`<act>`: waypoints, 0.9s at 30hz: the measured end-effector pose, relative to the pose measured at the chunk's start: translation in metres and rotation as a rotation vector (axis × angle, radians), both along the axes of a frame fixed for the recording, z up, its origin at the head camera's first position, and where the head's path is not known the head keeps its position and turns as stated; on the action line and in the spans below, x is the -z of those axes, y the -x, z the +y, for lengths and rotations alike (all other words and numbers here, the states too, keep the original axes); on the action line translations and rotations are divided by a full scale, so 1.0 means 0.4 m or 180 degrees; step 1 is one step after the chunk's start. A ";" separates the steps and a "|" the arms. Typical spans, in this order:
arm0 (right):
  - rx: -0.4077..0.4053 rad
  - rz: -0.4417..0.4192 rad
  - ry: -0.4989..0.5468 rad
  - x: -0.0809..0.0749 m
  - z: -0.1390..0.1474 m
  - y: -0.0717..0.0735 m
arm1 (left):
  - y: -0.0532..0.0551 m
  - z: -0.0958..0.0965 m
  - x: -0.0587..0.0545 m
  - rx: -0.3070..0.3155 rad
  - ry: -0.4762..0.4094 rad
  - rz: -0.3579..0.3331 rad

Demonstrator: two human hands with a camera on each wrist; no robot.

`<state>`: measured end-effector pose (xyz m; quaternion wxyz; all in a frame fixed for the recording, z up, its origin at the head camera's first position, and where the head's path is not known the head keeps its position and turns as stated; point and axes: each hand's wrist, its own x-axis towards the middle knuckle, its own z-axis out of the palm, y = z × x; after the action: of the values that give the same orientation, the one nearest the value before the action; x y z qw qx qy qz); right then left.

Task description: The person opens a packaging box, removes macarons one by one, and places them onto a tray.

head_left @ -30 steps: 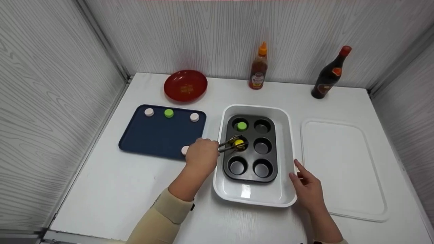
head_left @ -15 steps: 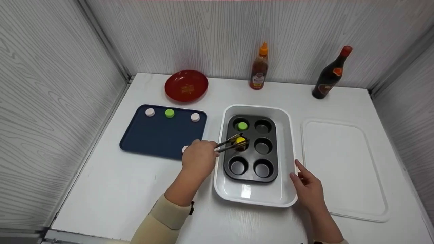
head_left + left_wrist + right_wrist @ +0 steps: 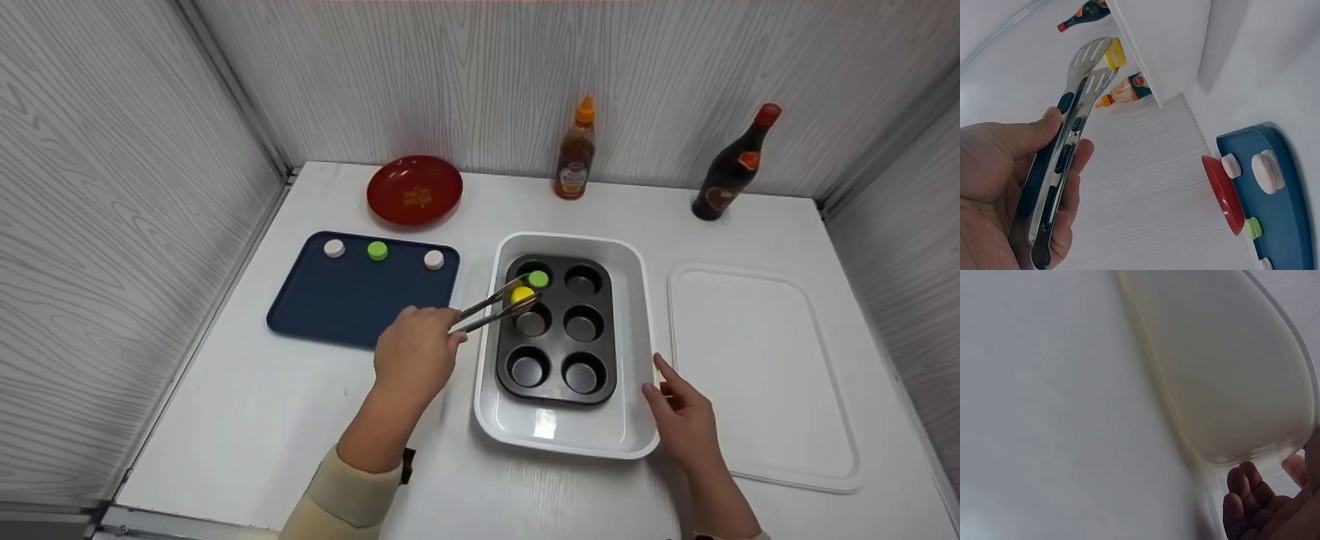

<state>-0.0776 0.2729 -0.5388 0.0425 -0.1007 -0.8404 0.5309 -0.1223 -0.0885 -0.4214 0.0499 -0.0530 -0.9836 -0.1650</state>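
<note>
My left hand (image 3: 416,352) grips metal tongs (image 3: 491,301) with dark handle inlays, one arm on each side. Between their slotted tips is a yellow macaron (image 3: 1115,54), above the left column of a dark six-cup muffin pan (image 3: 555,390). The pan lies inside a white bin (image 3: 525,439). A green macaron (image 3: 538,280) sits in its far left cup, and the middle left cup below the tongs shows its bare bottom. My right hand (image 3: 684,424) holds the bin's right rim near the front corner, thumb over the edge and fingers outside.
Left of the bin, a blue tray (image 3: 352,300) carries a green macaron (image 3: 377,250) and pale pink macarons (image 3: 1267,171). A red plate (image 3: 415,190), sauce bottle (image 3: 575,159) and dark bottle (image 3: 735,165) stand behind. At the right lies a white lid (image 3: 761,375).
My left hand has drawn back to the left, and the tongs have lifted the yellow macaron out of the middle left cup. The right hand has stayed at the bin's rim.
</note>
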 end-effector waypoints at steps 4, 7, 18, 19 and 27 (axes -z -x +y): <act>0.0005 0.0000 0.0017 -0.003 0.000 -0.001 | -0.013 -0.028 -0.010 -0.0084 -0.0077 0.0093; 0.0019 0.0006 0.0009 -0.001 -0.003 0.001 | -0.023 -0.050 -0.016 -0.0207 -0.0129 0.0123; -0.0021 0.0049 -0.0047 0.001 0.002 -0.001 | -0.063 -0.157 -0.009 -0.0804 -0.0368 0.0077; -0.0020 0.0036 -0.0052 0.002 0.002 0.000 | -0.066 -0.167 -0.008 -0.0853 -0.0393 0.0069; -0.0026 -0.0064 -0.0083 0.001 -0.001 0.000 | -0.097 -0.240 0.004 -0.1215 -0.0468 -0.0012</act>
<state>-0.0776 0.2723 -0.5392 0.0331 -0.1020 -0.8480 0.5190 -0.0836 -0.1846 -0.4232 0.0822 0.1385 -0.9612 -0.2241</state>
